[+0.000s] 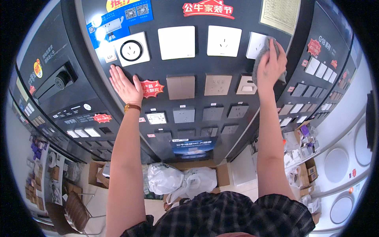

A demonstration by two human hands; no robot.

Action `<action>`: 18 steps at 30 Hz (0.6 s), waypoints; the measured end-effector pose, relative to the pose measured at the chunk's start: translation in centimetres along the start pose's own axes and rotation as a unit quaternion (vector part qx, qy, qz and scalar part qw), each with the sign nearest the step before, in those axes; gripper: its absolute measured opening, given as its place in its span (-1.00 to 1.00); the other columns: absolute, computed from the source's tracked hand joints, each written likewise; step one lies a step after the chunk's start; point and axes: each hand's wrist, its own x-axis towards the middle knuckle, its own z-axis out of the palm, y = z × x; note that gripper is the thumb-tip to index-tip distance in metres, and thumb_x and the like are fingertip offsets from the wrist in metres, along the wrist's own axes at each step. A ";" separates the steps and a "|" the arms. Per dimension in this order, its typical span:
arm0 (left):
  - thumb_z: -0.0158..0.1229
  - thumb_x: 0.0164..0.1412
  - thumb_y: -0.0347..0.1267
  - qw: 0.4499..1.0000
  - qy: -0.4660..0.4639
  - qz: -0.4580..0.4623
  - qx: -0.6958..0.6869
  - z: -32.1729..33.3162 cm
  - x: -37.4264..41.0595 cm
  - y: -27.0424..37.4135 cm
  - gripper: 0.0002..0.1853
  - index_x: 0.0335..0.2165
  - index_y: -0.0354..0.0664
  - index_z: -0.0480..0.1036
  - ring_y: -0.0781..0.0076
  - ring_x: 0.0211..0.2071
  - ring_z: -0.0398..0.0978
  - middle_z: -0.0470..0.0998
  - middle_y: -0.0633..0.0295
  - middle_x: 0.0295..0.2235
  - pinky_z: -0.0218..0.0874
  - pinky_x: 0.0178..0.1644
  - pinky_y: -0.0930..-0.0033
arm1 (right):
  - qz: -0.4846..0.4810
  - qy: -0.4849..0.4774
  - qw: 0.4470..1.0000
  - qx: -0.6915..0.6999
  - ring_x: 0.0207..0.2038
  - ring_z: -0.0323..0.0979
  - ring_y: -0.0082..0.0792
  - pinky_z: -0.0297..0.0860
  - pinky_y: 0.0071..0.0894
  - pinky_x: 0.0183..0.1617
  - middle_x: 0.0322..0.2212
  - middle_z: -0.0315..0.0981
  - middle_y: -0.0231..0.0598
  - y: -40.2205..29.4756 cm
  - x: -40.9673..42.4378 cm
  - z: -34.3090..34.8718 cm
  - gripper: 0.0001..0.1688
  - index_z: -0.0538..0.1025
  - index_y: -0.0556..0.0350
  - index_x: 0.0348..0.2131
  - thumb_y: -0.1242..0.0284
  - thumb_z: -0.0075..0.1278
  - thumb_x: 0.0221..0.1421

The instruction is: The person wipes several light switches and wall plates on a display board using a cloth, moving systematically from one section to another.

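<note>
My right hand (271, 65) presses a grey cloth (280, 77) against the right edge of a white wall socket (255, 44) in the top row of a dark display panel (177, 67). The cloth hides part of that socket. Below it, a beige switch plate (246, 85) is partly covered by the cloth and hand. My left hand (125, 86) lies flat on the panel with its fingers apart, under a white socket with a round black ring (131, 49). Its thumb side meets a red starburst sticker (152, 88). Between the hands are a blank white plate (177, 42) and another white socket (224, 41).
Lower rows hold more switches and sockets, including a brown double switch (181, 87). White plastic bags (165, 178) and an open cardboard box (222, 174) sit at the panel's foot. A brown chair (76, 209) stands lower left; white front-loading appliances (337, 166) line the right.
</note>
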 end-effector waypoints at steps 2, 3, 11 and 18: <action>-0.03 0.19 -0.31 1.000 -0.013 0.001 -0.004 -0.1 -0.6 0.0 -0.27 0.24 -0.41 -0.02 -0.04 0.33 -0.07 -0.01 -0.12 0.30 -0.30 0.37 0.00 | -0.011 -0.021 0.999 -0.024 0.07 0.27 -0.11 0.14 -0.07 0.13 0.04 0.32 -0.20 -0.7 -0.1 0.6 -0.37 0.43 -0.11 0.09 0.55 -0.02 -0.03; -0.03 0.19 -0.31 1.000 -0.008 0.002 -0.004 0.3 -0.3 -0.2 -0.27 0.25 -0.41 -0.03 -0.04 0.33 -0.08 -0.01 -0.11 0.30 -0.30 0.38 0.00 | -0.037 -0.031 0.998 -0.029 0.08 0.26 -0.13 0.13 -0.07 0.13 0.05 0.31 -0.22 -1.4 0.3 1.3 -0.36 0.43 -0.14 0.10 0.55 -0.02 -0.04; 0.00 0.16 -0.31 1.000 0.010 0.004 -0.006 0.4 0.2 -0.6 -0.25 0.25 -0.40 -0.02 -0.04 0.34 -0.09 -0.01 -0.13 0.30 -0.32 0.38 0.00 | -0.046 -0.072 0.994 -0.066 0.09 0.24 -0.19 0.15 -0.07 0.10 0.02 0.31 -0.33 1.5 2.1 -0.8 -0.33 0.40 -0.23 0.13 0.50 -0.05 -0.03; -0.03 0.19 -0.33 1.000 0.002 0.009 -0.004 0.5 0.2 -0.1 -0.26 0.25 -0.40 -0.05 -0.07 0.33 -0.10 -0.03 -0.15 0.30 -0.32 0.38 -0.02 | -0.118 -0.088 0.989 0.005 0.07 0.27 -0.24 0.17 -0.14 0.04 -0.01 0.35 -0.37 -1.4 3.1 0.1 -0.45 0.48 -0.13 0.02 0.53 -0.04 -0.02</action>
